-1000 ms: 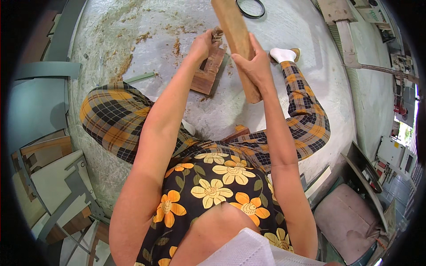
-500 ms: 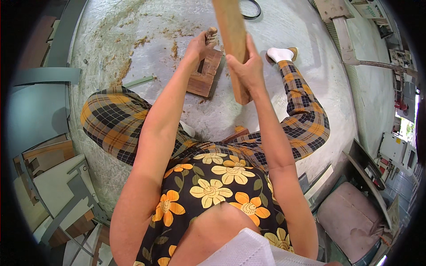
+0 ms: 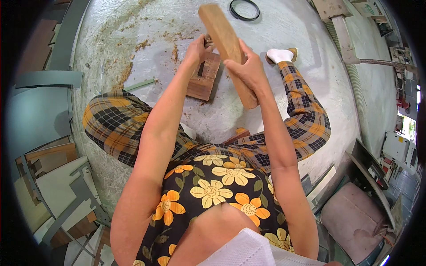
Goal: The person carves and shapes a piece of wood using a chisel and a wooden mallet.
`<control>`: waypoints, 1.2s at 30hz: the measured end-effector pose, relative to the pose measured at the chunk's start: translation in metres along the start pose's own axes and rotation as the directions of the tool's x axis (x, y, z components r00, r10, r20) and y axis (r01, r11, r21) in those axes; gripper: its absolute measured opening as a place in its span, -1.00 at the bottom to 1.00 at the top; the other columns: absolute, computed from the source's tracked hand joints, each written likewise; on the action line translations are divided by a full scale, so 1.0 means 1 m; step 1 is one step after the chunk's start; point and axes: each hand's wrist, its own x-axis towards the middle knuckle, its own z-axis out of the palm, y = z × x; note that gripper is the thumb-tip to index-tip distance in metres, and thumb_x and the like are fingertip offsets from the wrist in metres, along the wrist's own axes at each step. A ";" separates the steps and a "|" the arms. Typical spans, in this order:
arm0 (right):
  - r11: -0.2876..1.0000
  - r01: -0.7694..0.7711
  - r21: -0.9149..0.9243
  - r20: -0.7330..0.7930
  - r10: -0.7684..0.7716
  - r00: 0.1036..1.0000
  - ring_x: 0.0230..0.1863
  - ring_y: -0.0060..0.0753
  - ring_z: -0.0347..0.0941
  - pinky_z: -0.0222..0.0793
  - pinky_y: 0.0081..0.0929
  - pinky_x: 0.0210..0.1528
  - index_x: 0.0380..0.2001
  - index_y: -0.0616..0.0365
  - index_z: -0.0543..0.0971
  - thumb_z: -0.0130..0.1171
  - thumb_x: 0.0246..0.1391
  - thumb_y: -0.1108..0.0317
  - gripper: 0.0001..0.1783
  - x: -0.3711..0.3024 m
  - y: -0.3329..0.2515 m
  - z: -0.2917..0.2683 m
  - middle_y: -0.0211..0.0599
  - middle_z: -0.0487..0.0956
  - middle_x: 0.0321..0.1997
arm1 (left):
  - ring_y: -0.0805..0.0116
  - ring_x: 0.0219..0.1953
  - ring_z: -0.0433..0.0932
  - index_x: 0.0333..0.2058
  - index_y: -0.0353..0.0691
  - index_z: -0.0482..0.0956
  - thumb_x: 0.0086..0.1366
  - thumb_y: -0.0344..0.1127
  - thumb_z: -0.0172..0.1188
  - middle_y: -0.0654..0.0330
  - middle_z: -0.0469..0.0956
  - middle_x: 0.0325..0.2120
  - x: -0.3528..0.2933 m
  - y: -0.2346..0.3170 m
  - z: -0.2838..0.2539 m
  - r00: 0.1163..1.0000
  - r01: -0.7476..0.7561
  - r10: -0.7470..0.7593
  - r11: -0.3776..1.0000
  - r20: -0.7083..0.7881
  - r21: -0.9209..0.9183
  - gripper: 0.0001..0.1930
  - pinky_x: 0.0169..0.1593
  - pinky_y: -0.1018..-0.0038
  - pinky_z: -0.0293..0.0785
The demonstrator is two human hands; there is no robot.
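Two hands, right hand (image 3: 248,71) fingers wrapped round wooden bat (image 3: 226,48), left hand (image 3: 197,46) fingers gripping chisel (image 3: 208,43) over block (image 3: 204,77).

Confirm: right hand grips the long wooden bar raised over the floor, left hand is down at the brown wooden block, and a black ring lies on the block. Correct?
Not quite. In the head view the black ring lies on the concrete floor, well apart from the brown wooden block. The rest holds: the right hand grips the long wooden bar, and the left hand is at the block.

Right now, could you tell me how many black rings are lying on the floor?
1: a black ring on the concrete floor, beyond the wooden stick.
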 end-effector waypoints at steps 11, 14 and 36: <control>1.000 0.021 -0.023 -0.013 -0.022 1.000 0.04 -0.27 0.54 0.43 -0.45 0.08 0.38 0.24 0.23 0.36 -0.24 0.10 0.06 -0.006 0.011 0.017 0.01 0.56 0.12 | 0.11 -0.14 0.64 0.07 -0.27 0.47 0.18 -0.26 0.29 -0.02 0.64 -0.17 -0.005 -0.007 -0.008 0.993 -0.068 0.081 0.986 -0.082 0.154 -0.52 -0.08 0.30 0.53; 0.991 -0.003 -0.132 0.004 0.003 1.000 0.11 -0.15 0.51 0.41 -0.42 0.13 0.35 0.31 0.24 0.34 -0.28 0.09 0.08 0.001 0.015 0.006 0.12 0.52 0.15 | 0.10 -0.14 0.64 0.05 -0.28 0.48 0.19 -0.29 0.29 -0.04 0.64 -0.17 -0.012 0.007 -0.004 1.000 -0.001 0.002 0.998 0.016 -0.066 -0.55 -0.09 0.29 0.53; 0.996 0.036 0.084 -0.073 -0.030 0.997 0.13 -0.29 0.50 0.40 -0.42 0.16 0.36 0.27 0.23 0.34 -0.20 0.26 -0.01 -0.041 -0.006 0.004 0.00 0.54 0.15 | 0.42 -0.28 0.56 -0.01 -0.32 0.49 0.23 -0.45 0.23 0.05 0.64 -0.29 -0.033 0.000 -0.004 0.968 -0.240 0.223 0.958 -0.117 -0.155 -0.66 -0.15 0.42 0.50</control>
